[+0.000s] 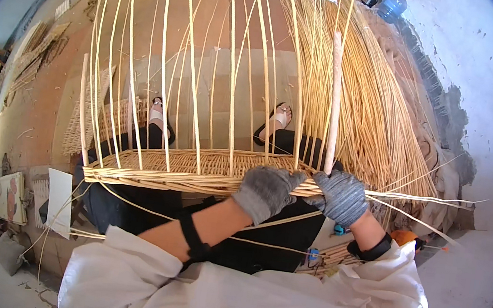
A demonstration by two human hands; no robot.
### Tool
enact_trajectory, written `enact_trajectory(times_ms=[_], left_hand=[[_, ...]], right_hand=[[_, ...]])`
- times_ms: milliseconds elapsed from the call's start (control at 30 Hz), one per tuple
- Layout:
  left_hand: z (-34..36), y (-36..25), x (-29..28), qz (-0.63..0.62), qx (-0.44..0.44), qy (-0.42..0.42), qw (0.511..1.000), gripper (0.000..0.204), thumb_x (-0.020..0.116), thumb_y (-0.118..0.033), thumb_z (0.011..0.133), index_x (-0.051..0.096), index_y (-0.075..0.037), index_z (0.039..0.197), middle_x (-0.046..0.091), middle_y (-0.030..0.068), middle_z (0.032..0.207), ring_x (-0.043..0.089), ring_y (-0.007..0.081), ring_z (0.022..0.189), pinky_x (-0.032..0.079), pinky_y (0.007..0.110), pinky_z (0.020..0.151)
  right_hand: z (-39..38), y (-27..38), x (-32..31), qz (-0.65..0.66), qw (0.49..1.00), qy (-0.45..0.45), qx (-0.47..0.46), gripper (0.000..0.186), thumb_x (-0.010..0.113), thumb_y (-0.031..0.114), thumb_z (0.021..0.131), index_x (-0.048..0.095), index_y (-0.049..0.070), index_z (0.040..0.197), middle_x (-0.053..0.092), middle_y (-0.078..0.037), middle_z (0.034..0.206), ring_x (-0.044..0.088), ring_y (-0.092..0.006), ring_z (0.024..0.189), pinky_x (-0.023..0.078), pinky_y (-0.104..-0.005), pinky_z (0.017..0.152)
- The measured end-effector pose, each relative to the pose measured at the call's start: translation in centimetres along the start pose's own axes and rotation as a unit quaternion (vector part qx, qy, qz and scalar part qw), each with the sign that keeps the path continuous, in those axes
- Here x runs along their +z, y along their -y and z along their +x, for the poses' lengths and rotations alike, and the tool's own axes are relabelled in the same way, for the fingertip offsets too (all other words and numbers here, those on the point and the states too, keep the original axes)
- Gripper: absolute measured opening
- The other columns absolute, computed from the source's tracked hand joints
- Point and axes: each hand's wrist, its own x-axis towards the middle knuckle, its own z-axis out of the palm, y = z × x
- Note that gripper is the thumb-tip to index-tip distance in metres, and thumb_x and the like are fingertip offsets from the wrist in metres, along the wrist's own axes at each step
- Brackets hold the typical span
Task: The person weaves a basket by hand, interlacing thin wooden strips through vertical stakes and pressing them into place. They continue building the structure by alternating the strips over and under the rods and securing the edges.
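Note:
A half-woven wicker basket (192, 180) lies across my lap, its flat woven base edged by a thick twisted band. Tall pale uprights (193, 83) rise from it, with a thicker post (333, 103) at the right corner. In a grey knit glove, my left hand (267, 193) is closed over the near band, left of that corner. My right hand (344, 196), gloved alike, is closed round weaving rods (416, 199) just below the thick post. Their loose ends stick out to the right. Both hands' fingertips are partly hidden by the gloves' backs and the weave.
A big bundle of long willow rods (367, 102) lies on the floor at right, beside the white wall (461, 64). Woven panels (37, 52) lie at far left. A white board (59, 202) stands at lower left. Thin rods trail beneath the basket; a water jug (392, 7) sits far right.

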Motion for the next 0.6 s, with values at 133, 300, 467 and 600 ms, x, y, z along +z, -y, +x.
enact_trajectory(times_ms=[133, 300, 467, 600], left_hand=[[1.2, 3.6, -5.2, 0.137, 0.058, -0.232, 0.961, 0.053, 0.051, -0.034, 0.090, 0.041, -0.009, 0.135, 0.034, 0.0171, 0.143, 0.031, 0.0286, 0.133, 0.022, 0.038, 0.111], [4.5, 5.8, -9.3, 0.284, -0.108, 0.167, 0.938, 0.052, 0.044, -0.035, 0.092, 0.039, -0.009, 0.136, 0.031, 0.0146, 0.145, 0.028, 0.0255, 0.135, 0.016, 0.041, 0.112], [-3.8, 2.9, -4.3, 0.095, -0.072, -0.127, 0.985, 0.056, 0.061, -0.038, 0.082, 0.048, -0.014, 0.131, 0.039, 0.0137, 0.136, 0.038, 0.0277, 0.126, 0.025, 0.044, 0.107], [-9.4, 5.0, 0.0, 0.122, -0.050, -0.168, 0.977, 0.060, 0.071, -0.037, 0.070, 0.053, -0.021, 0.126, 0.057, 0.0073, 0.104, 0.054, 0.0232, 0.097, 0.038, 0.044, 0.090]], right_hand=[[-0.7, 0.5, -0.2, -0.009, 1.000, -0.013, 0.019, 0.043, 0.067, 0.045, 0.073, 0.059, 0.009, 0.096, 0.060, -0.013, 0.072, 0.061, -0.0297, 0.066, 0.048, -0.0422, 0.058], [-1.0, 1.0, 0.1, -0.008, 0.998, -0.058, 0.022, 0.045, 0.068, 0.046, 0.071, 0.060, 0.009, 0.095, 0.059, -0.012, 0.068, 0.061, -0.0289, 0.066, 0.048, -0.0405, 0.058], [-0.8, 1.8, -1.0, -0.025, 0.997, -0.010, 0.073, 0.046, 0.070, 0.046, 0.068, 0.060, 0.012, 0.097, 0.060, -0.011, 0.069, 0.061, -0.0297, 0.065, 0.047, -0.0424, 0.060], [-0.8, 2.7, -1.9, -0.004, 0.994, -0.002, 0.106, 0.059, 0.077, 0.049, 0.057, 0.061, 0.012, 0.101, 0.061, -0.012, 0.074, 0.062, -0.0304, 0.069, 0.048, -0.0419, 0.064]])
